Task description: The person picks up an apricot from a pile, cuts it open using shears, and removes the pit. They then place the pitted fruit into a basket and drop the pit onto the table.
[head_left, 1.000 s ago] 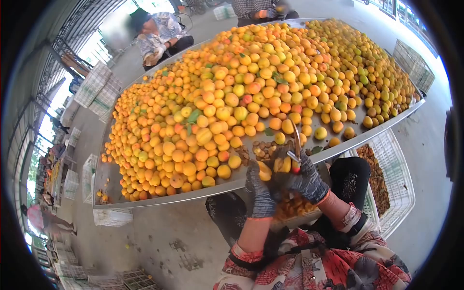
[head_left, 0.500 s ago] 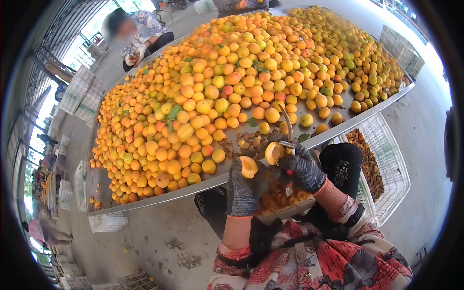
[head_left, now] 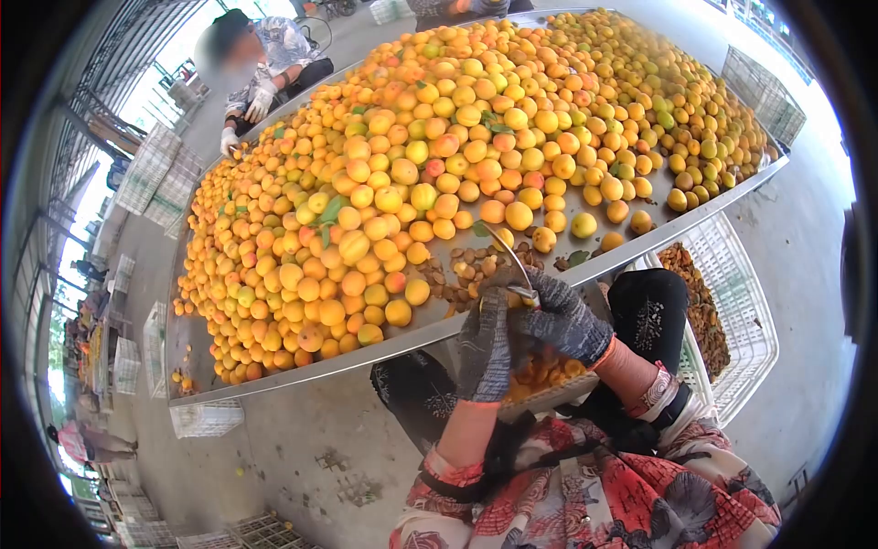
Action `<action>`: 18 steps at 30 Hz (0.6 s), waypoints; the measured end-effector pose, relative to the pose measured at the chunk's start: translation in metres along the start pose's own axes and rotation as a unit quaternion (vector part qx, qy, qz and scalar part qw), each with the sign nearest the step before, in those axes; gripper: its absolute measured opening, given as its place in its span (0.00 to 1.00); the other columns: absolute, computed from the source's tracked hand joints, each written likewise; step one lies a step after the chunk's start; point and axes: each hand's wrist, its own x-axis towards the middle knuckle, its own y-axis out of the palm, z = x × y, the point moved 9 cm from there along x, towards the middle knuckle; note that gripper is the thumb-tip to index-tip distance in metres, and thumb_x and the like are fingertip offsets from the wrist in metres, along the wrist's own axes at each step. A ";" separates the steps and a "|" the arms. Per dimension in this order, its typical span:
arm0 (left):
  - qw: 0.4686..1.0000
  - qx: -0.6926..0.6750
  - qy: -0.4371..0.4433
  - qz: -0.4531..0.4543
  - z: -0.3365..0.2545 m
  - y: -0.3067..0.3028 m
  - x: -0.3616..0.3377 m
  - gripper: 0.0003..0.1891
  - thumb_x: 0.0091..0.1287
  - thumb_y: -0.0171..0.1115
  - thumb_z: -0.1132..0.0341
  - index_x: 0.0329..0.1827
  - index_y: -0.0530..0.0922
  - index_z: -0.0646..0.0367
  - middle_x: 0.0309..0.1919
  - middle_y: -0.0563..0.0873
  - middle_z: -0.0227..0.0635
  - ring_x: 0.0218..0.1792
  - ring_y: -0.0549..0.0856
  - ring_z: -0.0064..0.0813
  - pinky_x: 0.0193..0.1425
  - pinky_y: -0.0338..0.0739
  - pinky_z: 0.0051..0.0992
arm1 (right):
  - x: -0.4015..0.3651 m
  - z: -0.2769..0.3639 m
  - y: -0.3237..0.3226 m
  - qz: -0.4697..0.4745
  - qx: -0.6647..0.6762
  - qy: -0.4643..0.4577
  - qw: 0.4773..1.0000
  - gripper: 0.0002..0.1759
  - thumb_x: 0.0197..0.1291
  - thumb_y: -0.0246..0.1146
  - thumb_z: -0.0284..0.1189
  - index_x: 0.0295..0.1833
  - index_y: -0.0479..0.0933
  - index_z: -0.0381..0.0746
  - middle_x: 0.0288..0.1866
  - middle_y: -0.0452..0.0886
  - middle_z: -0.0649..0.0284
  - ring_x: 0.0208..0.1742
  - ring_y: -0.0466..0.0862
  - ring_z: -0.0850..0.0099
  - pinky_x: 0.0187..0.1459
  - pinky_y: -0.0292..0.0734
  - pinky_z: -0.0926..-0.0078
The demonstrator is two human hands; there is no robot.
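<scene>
- Right hand (head_left: 569, 320): fingers were clamped on curved knife (head_left: 518, 263).
- Left hand (head_left: 485, 346): beside it; finger closure was unclear.
- Whole apricots (head_left: 393, 174): many lay beyond fingers.
- Opened fruit (head_left: 546, 369): some lay below fingers.

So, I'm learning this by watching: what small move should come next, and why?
Probably parting the hands slightly, keeping the curved tool steady in the right hand. The left hand is close beside it, and whatever is between them is hidden. Brown pits lie just beyond on the tray, with orange fruit pieces below.
</scene>
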 end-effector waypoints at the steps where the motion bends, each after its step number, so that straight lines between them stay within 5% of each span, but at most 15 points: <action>1: 1.000 0.001 0.001 0.001 0.003 -0.001 0.003 0.21 0.68 0.44 0.60 0.57 0.67 0.68 0.53 0.74 0.48 0.55 0.72 0.33 0.58 0.65 0.29 | 0.001 0.005 0.001 -0.001 0.000 -0.001 1.000 0.24 0.55 0.56 0.19 0.59 0.64 0.36 0.53 0.73 0.63 0.54 0.72 0.74 0.54 0.68 0.76; 3: 0.990 -0.122 -0.057 0.031 0.025 0.001 0.012 0.19 0.65 0.52 0.55 0.46 0.74 0.63 0.34 0.79 0.32 0.37 0.77 0.21 0.38 0.72 0.20 | 0.000 0.007 0.001 -0.021 -0.026 0.074 0.997 0.24 0.55 0.56 0.19 0.59 0.64 0.36 0.54 0.72 0.63 0.53 0.73 0.72 0.54 0.68 0.76; 4: 0.990 -0.122 -0.057 0.031 0.029 0.003 0.015 0.19 0.65 0.52 0.55 0.46 0.74 0.63 0.34 0.79 0.32 0.37 0.77 0.21 0.38 0.72 0.20 | 0.001 0.006 -0.002 -0.020 -0.026 0.074 0.997 0.24 0.55 0.56 0.19 0.59 0.64 0.36 0.54 0.72 0.63 0.53 0.73 0.72 0.54 0.68 0.76; 6: 0.930 -0.365 -0.003 -0.048 0.028 -0.006 0.020 0.18 0.65 0.51 0.55 0.45 0.73 0.63 0.38 0.78 0.32 0.37 0.77 0.21 0.35 0.74 0.18 | 0.005 0.024 -0.024 -0.091 0.276 -0.059 0.955 0.26 0.54 0.60 0.25 0.59 0.64 0.37 0.48 0.74 0.63 0.47 0.75 0.72 0.51 0.69 0.77; 7: 0.931 -0.363 -0.007 -0.050 0.031 -0.006 0.018 0.18 0.65 0.51 0.55 0.45 0.73 0.63 0.38 0.78 0.32 0.37 0.77 0.21 0.35 0.74 0.18 | 0.004 0.058 -0.039 -0.202 -0.184 -0.183 0.945 0.12 0.58 0.56 0.31 0.46 0.72 0.39 0.24 0.74 0.66 0.18 0.72 0.78 0.18 0.67 0.83; 8: 0.944 -0.325 0.015 -0.051 0.024 -0.007 0.016 0.17 0.65 0.51 0.55 0.45 0.73 0.62 0.39 0.77 0.32 0.38 0.77 0.21 0.35 0.74 0.19 | 0.013 0.050 -0.045 -0.182 0.072 -0.168 0.966 0.12 0.58 0.55 0.32 0.46 0.71 0.39 0.22 0.73 0.67 0.16 0.71 0.77 0.17 0.65 0.83; 9: 0.956 -0.286 0.037 -0.050 0.018 -0.006 0.014 0.17 0.65 0.52 0.56 0.45 0.72 0.62 0.40 0.76 0.32 0.39 0.77 0.21 0.36 0.75 0.20 | 0.020 0.043 -0.043 -0.151 0.323 -0.144 0.923 0.12 0.58 0.55 0.33 0.45 0.70 0.39 0.20 0.71 0.68 0.14 0.69 0.77 0.15 0.63 0.82; 13: 0.923 -0.380 -0.022 -0.048 0.018 0.009 0.007 0.17 0.64 0.53 0.55 0.46 0.71 0.60 0.39 0.76 0.31 0.39 0.77 0.23 0.37 0.75 0.21 | 0.024 0.060 -0.029 -0.186 0.312 -0.143 0.921 0.12 0.56 0.56 0.32 0.45 0.69 0.39 0.19 0.70 0.68 0.14 0.68 0.76 0.15 0.63 0.82; 15: 0.878 -0.464 -0.095 -0.071 0.019 0.019 -0.002 0.19 0.66 0.49 0.55 0.50 0.68 0.62 0.40 0.75 0.33 0.42 0.73 0.24 0.52 0.69 0.22 | 0.019 0.055 -0.032 -0.245 0.281 -0.157 0.915 0.14 0.56 0.57 0.32 0.46 0.69 0.38 0.22 0.71 0.67 0.18 0.72 0.76 0.19 0.67 0.82; 16: 0.878 -0.462 -0.097 -0.071 0.036 0.018 0.003 0.19 0.66 0.49 0.55 0.50 0.68 0.62 0.40 0.75 0.33 0.42 0.73 0.24 0.52 0.69 0.22 | 0.014 0.056 -0.032 -0.269 0.232 -0.161 0.921 0.14 0.56 0.57 0.31 0.47 0.69 0.38 0.28 0.74 0.66 0.25 0.75 0.76 0.25 0.72 0.81; 17: 0.972 -0.215 0.031 -0.085 0.043 0.002 0.015 0.19 0.66 0.50 0.55 0.50 0.68 0.61 0.41 0.75 0.34 0.43 0.74 0.24 0.51 0.70 0.22 | 0.011 0.053 -0.033 -0.270 0.233 -0.160 0.920 0.14 0.56 0.57 0.31 0.47 0.69 0.38 0.28 0.74 0.66 0.25 0.75 0.76 0.25 0.72 0.81; 18: 0.982 0.050 0.156 -0.091 0.016 0.002 0.013 0.19 0.65 0.51 0.55 0.50 0.68 0.60 0.41 0.75 0.34 0.43 0.74 0.25 0.51 0.71 0.22 | 0.009 0.052 -0.034 -0.271 0.189 -0.164 0.930 0.14 0.56 0.58 0.31 0.47 0.69 0.38 0.30 0.74 0.66 0.28 0.76 0.76 0.27 0.73 0.80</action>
